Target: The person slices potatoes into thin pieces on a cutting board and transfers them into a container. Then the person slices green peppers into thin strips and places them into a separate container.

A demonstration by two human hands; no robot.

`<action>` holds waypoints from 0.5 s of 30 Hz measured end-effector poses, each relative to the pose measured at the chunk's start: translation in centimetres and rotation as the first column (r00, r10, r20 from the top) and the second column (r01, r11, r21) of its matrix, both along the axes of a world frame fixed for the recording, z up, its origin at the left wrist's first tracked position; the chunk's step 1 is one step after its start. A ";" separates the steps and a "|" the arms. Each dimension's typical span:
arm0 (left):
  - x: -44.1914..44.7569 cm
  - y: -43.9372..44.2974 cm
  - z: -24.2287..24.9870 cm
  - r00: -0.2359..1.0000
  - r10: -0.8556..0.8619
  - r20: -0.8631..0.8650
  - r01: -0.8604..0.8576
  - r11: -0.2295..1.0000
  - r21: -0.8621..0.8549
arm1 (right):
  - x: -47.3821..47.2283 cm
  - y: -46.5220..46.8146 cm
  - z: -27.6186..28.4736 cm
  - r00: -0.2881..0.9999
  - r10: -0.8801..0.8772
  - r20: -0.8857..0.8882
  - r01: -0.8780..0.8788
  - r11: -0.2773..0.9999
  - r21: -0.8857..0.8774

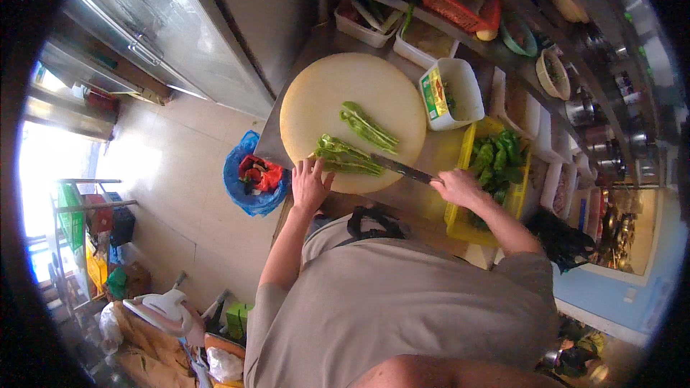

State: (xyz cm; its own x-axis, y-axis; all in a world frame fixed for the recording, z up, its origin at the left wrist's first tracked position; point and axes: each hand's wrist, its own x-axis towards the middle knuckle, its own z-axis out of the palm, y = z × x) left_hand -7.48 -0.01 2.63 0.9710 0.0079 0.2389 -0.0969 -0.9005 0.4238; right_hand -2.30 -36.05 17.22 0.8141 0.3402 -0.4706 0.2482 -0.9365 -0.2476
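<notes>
My right hand (455, 185) grips the handle of a dark-bladed kitchen knife (401, 168). The blade points left, and its tip meets the right end of a split green pepper (353, 166) near the front of a round cutting board (307, 97). At the other end of this pepper, my left hand (311, 183) has its fingers and thumb around the stem end, over the board's edge. The pepper's pale inside shows in places. Farther back on the board lies another split green pepper (369, 128), touched by neither hand.
A yellow basket (457, 215) of green peppers (493, 159) stands right of the board, below a white plastic tub (464, 94). Left of the table is a bin with a blue bag (235, 183). Shelves with a red basket (458, 2) run along the back right.
</notes>
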 end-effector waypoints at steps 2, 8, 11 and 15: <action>-0.1 -0.1 0.0 0.999 0.032 0.040 -0.029 0.997 -0.078 | -0.1 2.4 -1.4 0.996 -0.094 0.014 0.092 0.991 0.097; 0.5 0.2 -0.2 0.983 0.118 0.143 -0.105 0.990 -0.091 | 1.3 11.1 -5.2 0.991 -0.036 0.129 0.001 0.966 0.259; 1.0 0.3 -0.5 0.982 0.131 0.135 -0.122 0.990 -0.074 | 1.8 13.6 -5.6 0.987 0.011 0.162 -0.060 0.951 0.303; 0.9 0.3 -0.8 0.985 0.113 0.129 -0.109 0.993 -0.038 | 1.8 15.6 -6.4 0.980 0.127 0.153 -0.165 0.950 0.266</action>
State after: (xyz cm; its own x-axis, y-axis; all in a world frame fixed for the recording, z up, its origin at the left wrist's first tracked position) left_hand -6.56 0.24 1.79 0.9240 0.1231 0.3620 -0.0537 -0.8955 0.4418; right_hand -0.49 -20.48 10.82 0.7940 0.5614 -0.2332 0.4252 -0.7871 -0.4469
